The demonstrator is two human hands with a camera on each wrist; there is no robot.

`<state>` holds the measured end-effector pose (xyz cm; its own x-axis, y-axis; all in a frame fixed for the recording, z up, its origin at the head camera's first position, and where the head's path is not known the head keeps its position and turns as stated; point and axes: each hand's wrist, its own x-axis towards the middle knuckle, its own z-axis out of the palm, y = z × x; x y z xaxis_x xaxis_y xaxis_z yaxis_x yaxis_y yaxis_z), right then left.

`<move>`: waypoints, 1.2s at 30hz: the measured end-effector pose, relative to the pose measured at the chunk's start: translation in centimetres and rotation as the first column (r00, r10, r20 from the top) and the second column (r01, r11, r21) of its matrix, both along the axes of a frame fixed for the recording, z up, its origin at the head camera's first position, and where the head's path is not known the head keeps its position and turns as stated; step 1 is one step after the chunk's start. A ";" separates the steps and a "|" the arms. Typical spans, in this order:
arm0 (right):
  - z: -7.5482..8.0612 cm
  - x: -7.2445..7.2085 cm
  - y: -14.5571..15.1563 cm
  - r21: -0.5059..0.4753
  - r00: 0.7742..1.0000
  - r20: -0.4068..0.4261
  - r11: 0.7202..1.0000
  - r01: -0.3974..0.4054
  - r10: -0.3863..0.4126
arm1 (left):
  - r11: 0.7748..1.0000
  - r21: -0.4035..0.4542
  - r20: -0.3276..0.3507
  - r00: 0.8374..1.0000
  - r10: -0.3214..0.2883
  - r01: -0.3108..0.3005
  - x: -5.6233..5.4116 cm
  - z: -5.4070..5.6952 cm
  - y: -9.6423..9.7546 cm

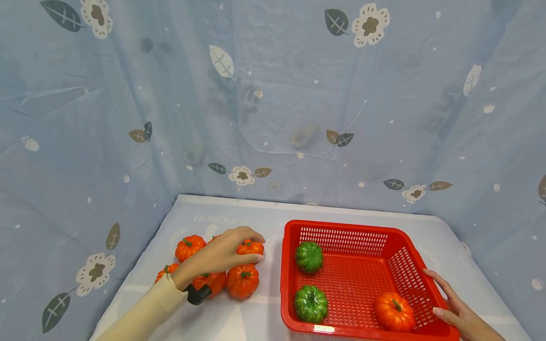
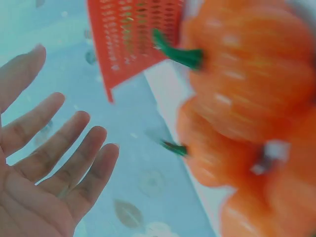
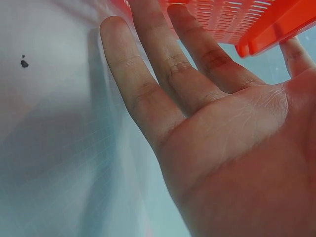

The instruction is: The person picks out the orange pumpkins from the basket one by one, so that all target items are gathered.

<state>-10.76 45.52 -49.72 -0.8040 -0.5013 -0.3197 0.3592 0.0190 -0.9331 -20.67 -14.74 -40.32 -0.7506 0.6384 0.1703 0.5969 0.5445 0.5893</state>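
In the head view my left hand (image 1: 230,248) is over a group of small orange pumpkins, its fingertips around the back right pumpkin (image 1: 251,248). The left wrist view shows that palm bare and its fingers spread, with green-stemmed orange pumpkins (image 2: 247,69) beside it. Another pumpkin (image 1: 242,282) sits just in front of the hand. My right hand (image 1: 458,312) holds the right rim of a red plastic basket (image 1: 354,272), thumb over the edge and fingers along the outer wall. Inside lie two green pumpkins (image 1: 309,257) at the left and an orange pumpkin (image 1: 394,311) at the front right.
More orange pumpkins (image 1: 189,247) lie left of the basket, partly hidden by my left arm. A pale cloth covers the table (image 1: 264,308). Blue patterned curtains (image 1: 273,118) rise behind it and on both sides.
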 end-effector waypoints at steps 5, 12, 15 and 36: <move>0.2 -0.1 -0.1 0.019 1.000 -0.030 1.000 0.002 -0.002 | 0.992 0.007 -0.035 0.991 -0.126 0.126 -1.1 1.6 3.8; 0.1 -0.2 -0.4 0.095 0.998 -0.040 0.994 0.053 -0.049 | 0.967 0.015 -0.048 0.967 -0.252 0.253 -2.5 2.1 9.4; 0.1 -0.2 -0.5 0.120 0.997 -0.043 0.990 0.073 -0.068 | 0.948 0.003 -0.071 0.946 -0.317 0.318 -2.9 2.2 11.6; -0.2 0.3 -0.5 0.176 0.993 -0.074 0.978 0.107 -0.096 | 0.822 -0.163 0.080 0.837 -0.541 0.546 -2.8 0.5 26.1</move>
